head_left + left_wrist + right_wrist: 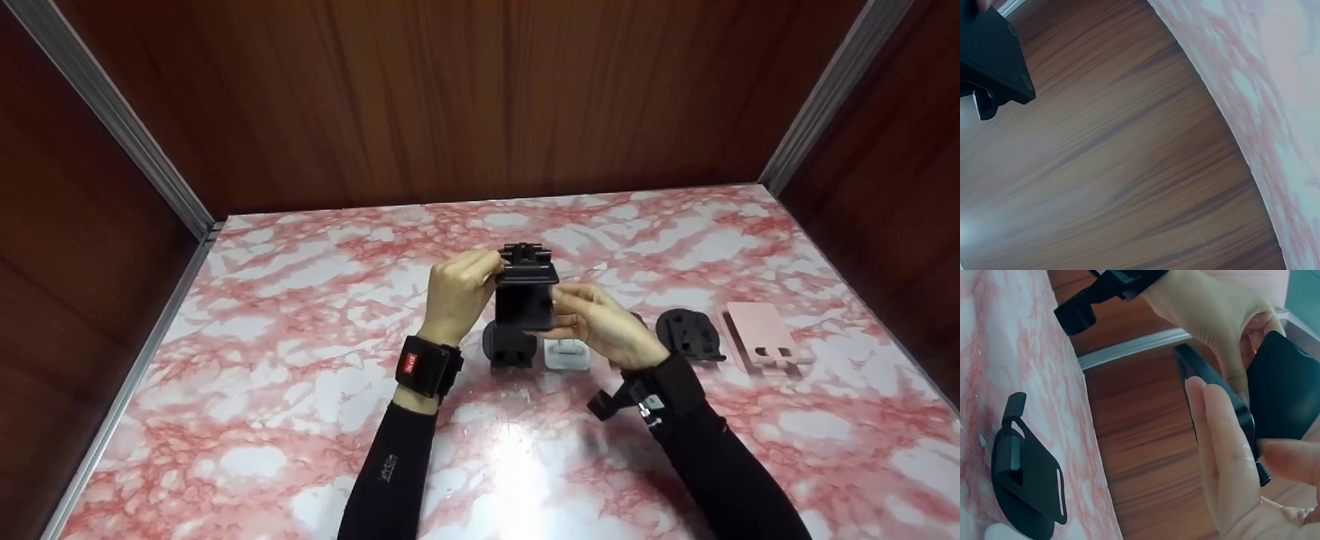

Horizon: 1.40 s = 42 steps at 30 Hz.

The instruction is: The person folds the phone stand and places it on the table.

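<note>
A black foldable phone stand (525, 304) is held up above the table between both hands, its flat panel facing the head camera. My left hand (461, 289) grips its upper left edge near the hinge, fingers curled. From the right, my right hand (607, 326) pinches the lower side; in the right wrist view its fingers (1224, 439) lie along one black panel, thumb on the other side. The left hand (1213, 315) shows behind the stand's second panel (1283, 388) there. Only a corner of the stand (999, 62) enters the left wrist view.
Below the held stand, a black round-based stand (510, 349) and a small white stand (568, 356) sit on the marbled table (300, 337). Farther right are another black stand (688, 335) and a pink one (761, 335). Wooden panels (450, 105) enclose the back and sides.
</note>
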Each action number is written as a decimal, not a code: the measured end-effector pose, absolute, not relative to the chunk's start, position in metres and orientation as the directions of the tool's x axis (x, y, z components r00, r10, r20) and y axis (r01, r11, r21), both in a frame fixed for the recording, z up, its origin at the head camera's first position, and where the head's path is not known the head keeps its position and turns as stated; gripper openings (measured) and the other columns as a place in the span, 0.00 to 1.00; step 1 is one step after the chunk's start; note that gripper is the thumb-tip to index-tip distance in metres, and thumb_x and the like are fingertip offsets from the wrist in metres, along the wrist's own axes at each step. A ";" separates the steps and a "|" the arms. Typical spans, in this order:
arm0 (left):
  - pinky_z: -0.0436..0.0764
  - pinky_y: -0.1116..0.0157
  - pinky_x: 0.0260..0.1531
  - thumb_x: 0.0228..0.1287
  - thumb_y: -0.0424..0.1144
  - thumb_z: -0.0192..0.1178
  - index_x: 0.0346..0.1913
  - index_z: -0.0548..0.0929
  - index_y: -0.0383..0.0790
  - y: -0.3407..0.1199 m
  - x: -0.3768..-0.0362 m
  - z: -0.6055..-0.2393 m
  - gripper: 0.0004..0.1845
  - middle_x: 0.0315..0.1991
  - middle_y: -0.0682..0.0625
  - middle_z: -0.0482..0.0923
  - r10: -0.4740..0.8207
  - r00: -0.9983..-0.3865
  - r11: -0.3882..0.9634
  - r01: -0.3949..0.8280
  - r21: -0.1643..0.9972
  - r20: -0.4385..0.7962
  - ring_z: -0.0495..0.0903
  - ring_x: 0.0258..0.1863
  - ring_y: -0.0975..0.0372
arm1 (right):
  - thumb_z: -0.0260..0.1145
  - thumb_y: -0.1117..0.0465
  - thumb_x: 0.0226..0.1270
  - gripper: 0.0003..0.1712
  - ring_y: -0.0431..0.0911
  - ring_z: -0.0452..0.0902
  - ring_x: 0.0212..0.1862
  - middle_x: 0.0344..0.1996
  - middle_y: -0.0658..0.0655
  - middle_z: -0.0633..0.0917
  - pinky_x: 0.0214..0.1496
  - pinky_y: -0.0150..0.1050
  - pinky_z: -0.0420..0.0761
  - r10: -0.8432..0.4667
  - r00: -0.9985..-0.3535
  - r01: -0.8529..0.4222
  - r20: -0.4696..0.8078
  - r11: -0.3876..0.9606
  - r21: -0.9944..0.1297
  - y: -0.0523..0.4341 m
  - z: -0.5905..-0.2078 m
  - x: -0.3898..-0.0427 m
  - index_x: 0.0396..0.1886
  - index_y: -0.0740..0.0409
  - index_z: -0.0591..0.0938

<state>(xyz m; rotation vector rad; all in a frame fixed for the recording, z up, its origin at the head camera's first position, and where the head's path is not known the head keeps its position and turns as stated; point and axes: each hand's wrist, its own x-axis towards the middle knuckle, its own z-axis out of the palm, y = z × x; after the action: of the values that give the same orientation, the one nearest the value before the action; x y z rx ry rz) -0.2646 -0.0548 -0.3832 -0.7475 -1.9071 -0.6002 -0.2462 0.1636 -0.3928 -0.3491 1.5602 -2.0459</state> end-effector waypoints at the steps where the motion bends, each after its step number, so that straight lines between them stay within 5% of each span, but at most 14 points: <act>1: 0.78 0.64 0.22 0.49 0.23 0.67 0.23 0.77 0.41 -0.055 -0.265 -0.384 0.11 0.23 0.52 0.83 0.245 -0.347 0.688 0.720 0.090 0.905 0.82 0.24 0.59 | 0.47 0.52 0.81 0.32 0.50 0.85 0.52 0.52 0.59 0.86 0.60 0.47 0.82 -0.565 -0.816 0.266 -0.122 -0.180 -0.947 0.163 -0.393 -0.246 0.71 0.73 0.60; 6: 0.78 0.66 0.21 0.50 0.23 0.67 0.24 0.81 0.41 -0.057 -0.268 -0.388 0.10 0.23 0.52 0.82 0.261 -0.328 0.679 0.731 0.069 0.908 0.81 0.23 0.60 | 0.42 0.38 0.78 0.43 0.50 0.81 0.57 0.62 0.67 0.78 0.65 0.49 0.78 -0.609 -0.787 0.255 -0.101 -0.172 -0.952 0.164 -0.395 -0.246 0.75 0.68 0.54; 12: 0.76 0.66 0.19 0.49 0.22 0.66 0.23 0.79 0.42 -0.054 -0.268 -0.390 0.11 0.22 0.54 0.80 0.286 -0.286 0.691 0.722 0.010 0.915 0.79 0.21 0.61 | 0.58 0.43 0.74 0.37 0.49 0.82 0.57 0.57 0.61 0.83 0.65 0.48 0.78 -0.626 -0.776 0.261 -0.079 -0.204 -0.944 0.165 -0.397 -0.246 0.70 0.64 0.67; 15: 0.78 0.66 0.21 0.48 0.22 0.66 0.24 0.79 0.41 -0.053 -0.268 -0.390 0.11 0.23 0.53 0.80 0.284 -0.298 0.700 0.714 0.015 0.912 0.80 0.23 0.61 | 0.57 0.46 0.75 0.34 0.49 0.82 0.57 0.56 0.60 0.84 0.64 0.47 0.79 -0.629 -0.773 0.279 -0.081 -0.222 -0.934 0.165 -0.396 -0.245 0.69 0.64 0.67; 18: 0.82 0.64 0.28 0.48 0.22 0.66 0.28 0.81 0.41 -0.055 -0.267 -0.387 0.10 0.28 0.52 0.83 0.278 -0.392 0.675 0.729 0.112 0.877 0.83 0.29 0.60 | 0.55 0.46 0.76 0.36 0.51 0.81 0.59 0.57 0.62 0.83 0.66 0.49 0.77 -0.636 -0.767 0.301 -0.086 -0.239 -0.923 0.164 -0.395 -0.245 0.72 0.66 0.62; 21: 0.83 0.63 0.48 0.49 0.23 0.68 0.43 0.83 0.38 -0.063 -0.265 -0.378 0.16 0.42 0.49 0.85 0.305 -0.577 0.574 0.747 0.337 0.758 0.84 0.46 0.58 | 0.54 0.45 0.77 0.38 0.51 0.80 0.60 0.58 0.62 0.82 0.68 0.49 0.75 -0.636 -0.766 0.318 -0.088 -0.257 -0.913 0.164 -0.394 -0.244 0.73 0.67 0.59; 24: 0.71 0.59 0.68 0.45 0.31 0.77 0.65 0.72 0.41 -0.077 -0.260 -0.369 0.40 0.64 0.48 0.75 0.385 -0.754 0.457 0.657 0.600 0.532 0.72 0.66 0.57 | 0.55 0.45 0.76 0.38 0.51 0.80 0.60 0.58 0.62 0.82 0.68 0.48 0.76 -0.626 -0.775 0.314 -0.084 -0.267 -0.911 0.165 -0.392 -0.244 0.73 0.66 0.59; 26: 0.64 0.56 0.73 0.42 0.39 0.81 0.76 0.58 0.47 -0.085 -0.256 -0.366 0.57 0.74 0.49 0.61 0.445 -0.817 0.425 0.553 0.716 0.367 0.62 0.73 0.56 | 0.55 0.45 0.76 0.37 0.50 0.80 0.60 0.58 0.61 0.82 0.67 0.47 0.76 -0.619 -0.782 0.299 -0.078 -0.261 -0.918 0.167 -0.391 -0.244 0.73 0.64 0.61; 29: 0.64 0.52 0.73 0.47 0.53 0.78 0.80 0.40 0.57 -0.092 -0.251 -0.366 0.66 0.80 0.51 0.47 0.502 -0.848 0.415 0.408 0.813 0.170 0.58 0.75 0.54 | 0.55 0.45 0.76 0.34 0.50 0.80 0.60 0.59 0.61 0.82 0.67 0.46 0.77 -0.613 -0.787 0.278 -0.070 -0.251 -0.927 0.169 -0.390 -0.245 0.71 0.61 0.64; 32: 0.68 0.52 0.71 0.53 0.70 0.65 0.80 0.35 0.56 -0.090 -0.249 -0.370 0.62 0.80 0.48 0.48 0.511 -0.858 0.357 0.272 0.894 0.056 0.65 0.73 0.52 | 0.56 0.46 0.76 0.31 0.50 0.80 0.60 0.59 0.61 0.82 0.67 0.47 0.77 -0.619 -0.784 0.263 -0.055 -0.250 -0.932 0.169 -0.390 -0.246 0.69 0.60 0.67; 36: 0.76 0.54 0.64 0.45 0.82 0.52 0.80 0.40 0.46 -0.084 -0.247 -0.378 0.67 0.76 0.42 0.57 0.486 -0.874 0.190 0.116 0.975 0.009 0.72 0.66 0.50 | 0.59 0.48 0.75 0.26 0.50 0.82 0.58 0.56 0.61 0.84 0.65 0.48 0.78 -0.610 -0.791 0.248 -0.041 -0.258 -0.934 0.167 -0.389 -0.246 0.62 0.60 0.74; 42: 0.83 0.56 0.55 0.35 0.82 0.60 0.78 0.52 0.37 -0.075 -0.246 -0.387 0.72 0.68 0.38 0.65 0.401 -0.915 0.068 0.065 0.996 0.032 0.77 0.60 0.51 | 0.61 0.50 0.74 0.24 0.48 0.84 0.54 0.50 0.58 0.87 0.61 0.45 0.81 -0.580 -0.812 0.239 -0.066 -0.227 -0.944 0.165 -0.387 -0.244 0.59 0.62 0.76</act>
<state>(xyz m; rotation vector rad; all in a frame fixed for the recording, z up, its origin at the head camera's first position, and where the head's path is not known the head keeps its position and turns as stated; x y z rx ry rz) -0.2455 -0.0753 -0.3869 -0.5539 -2.4638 -2.2706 -0.2437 0.1646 -0.3875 -0.4104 1.5169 -2.0739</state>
